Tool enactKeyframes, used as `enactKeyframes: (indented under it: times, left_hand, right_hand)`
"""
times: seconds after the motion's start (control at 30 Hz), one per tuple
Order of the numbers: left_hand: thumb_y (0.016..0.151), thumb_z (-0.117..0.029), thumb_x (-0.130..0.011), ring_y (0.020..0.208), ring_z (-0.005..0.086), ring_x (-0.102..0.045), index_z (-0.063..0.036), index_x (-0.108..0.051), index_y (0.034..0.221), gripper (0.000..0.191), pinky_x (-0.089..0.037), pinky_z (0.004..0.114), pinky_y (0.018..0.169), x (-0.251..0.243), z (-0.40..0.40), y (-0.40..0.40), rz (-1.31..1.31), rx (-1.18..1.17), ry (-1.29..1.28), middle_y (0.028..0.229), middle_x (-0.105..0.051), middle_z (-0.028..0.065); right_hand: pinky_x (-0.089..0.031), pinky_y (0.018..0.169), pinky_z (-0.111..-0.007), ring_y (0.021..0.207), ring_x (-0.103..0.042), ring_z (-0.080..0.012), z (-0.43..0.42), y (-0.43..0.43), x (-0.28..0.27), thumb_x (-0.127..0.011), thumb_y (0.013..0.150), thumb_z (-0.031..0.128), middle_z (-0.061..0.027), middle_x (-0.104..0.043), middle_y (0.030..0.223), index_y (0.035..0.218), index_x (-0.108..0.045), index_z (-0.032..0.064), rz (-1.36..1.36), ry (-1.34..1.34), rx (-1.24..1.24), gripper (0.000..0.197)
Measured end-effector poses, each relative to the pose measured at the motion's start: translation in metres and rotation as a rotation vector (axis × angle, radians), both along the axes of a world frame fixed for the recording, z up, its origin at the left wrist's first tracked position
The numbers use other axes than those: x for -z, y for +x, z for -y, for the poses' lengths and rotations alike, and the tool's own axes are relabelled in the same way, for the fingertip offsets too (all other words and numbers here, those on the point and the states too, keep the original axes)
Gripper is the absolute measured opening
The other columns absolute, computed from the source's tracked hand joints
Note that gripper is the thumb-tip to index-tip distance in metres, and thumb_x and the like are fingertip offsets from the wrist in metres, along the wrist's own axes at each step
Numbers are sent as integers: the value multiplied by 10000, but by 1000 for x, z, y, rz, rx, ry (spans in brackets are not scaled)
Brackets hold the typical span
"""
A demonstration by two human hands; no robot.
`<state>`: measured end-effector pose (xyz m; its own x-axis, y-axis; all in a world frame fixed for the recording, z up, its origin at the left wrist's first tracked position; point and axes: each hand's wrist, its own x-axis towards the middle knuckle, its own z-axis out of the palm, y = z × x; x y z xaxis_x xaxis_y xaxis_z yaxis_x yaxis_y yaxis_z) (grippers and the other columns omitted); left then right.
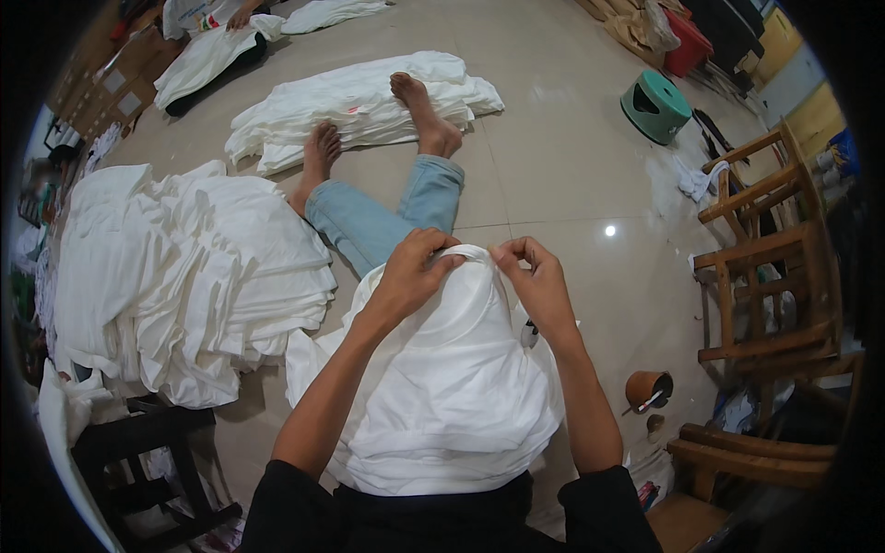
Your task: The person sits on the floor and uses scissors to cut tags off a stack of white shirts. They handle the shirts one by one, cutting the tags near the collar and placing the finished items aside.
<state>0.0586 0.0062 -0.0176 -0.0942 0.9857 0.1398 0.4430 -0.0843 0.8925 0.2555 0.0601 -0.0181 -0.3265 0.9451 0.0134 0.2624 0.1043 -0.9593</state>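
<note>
A white cloth garment (449,387) lies bunched across my lap, one curved edge of it raised towards my knees. My left hand (420,266) pinches that edge between thumb and fingers. On the other side of the edge, my right hand (532,266) grips the fabric between thumb and fingertips. A small dark object (529,333), too small to identify, shows beside my right wrist. Past my hands my legs in light blue jeans (373,221) stretch out, and my bare feet rest by a flat stack of white garments (366,104).
To my left is a large heap of white garments (193,276), with a dark stool (155,442) nearer me. On the right are a green plastic stool (657,107), wooden chairs (760,256) and a brown pot (646,390). Another person's hand (242,15) touches white cloth at the top left.
</note>
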Motion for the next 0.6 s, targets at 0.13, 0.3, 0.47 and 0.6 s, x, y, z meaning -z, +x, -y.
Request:
enactKeyframes:
  times: [0.13,0.3,0.47,0.6]
  left_hand:
    - [873,-58,-680,875,254,-580,-1,-681,970,112,-441,363,798,5,-1,1,-118,14,170,916,-657,99]
    - [850,-5,-655,877,288,-582,-21,-674,945,99,-425,389,806,6,6,9,-302,-44,287,916,-653,99]
    - [842,18,-639,912,300,-593,-26,-665,979,146,-438,383,840,10,14,11,-276,-52,348,955,-662,111]
    - [831,27,-646,950,292,-594,-34,-669,997,178,-438,382,861,10,15,4,-236,-34,323,986,-661,100]
  right_hand:
    - [-452,656,-288,674,-537,-139,14,1,-22,-678,936,265,-50,-662,798,960,-682,-8,210,-55,-9,274]
    - [-264,475,-200,508,-322,-1,-4,23,-24,-613,986,210,63,-526,674,1011,-663,0,-287,-591,-190,217]
    - [-214,455,-203,483,-292,-2,-5,28,-26,-558,1017,212,94,-487,665,1015,-654,27,-333,-698,-245,208]
    - [-225,484,-190,526,-305,3,-3,27,-32,-565,1018,216,102,-510,711,1007,-662,46,-332,-697,-282,196]
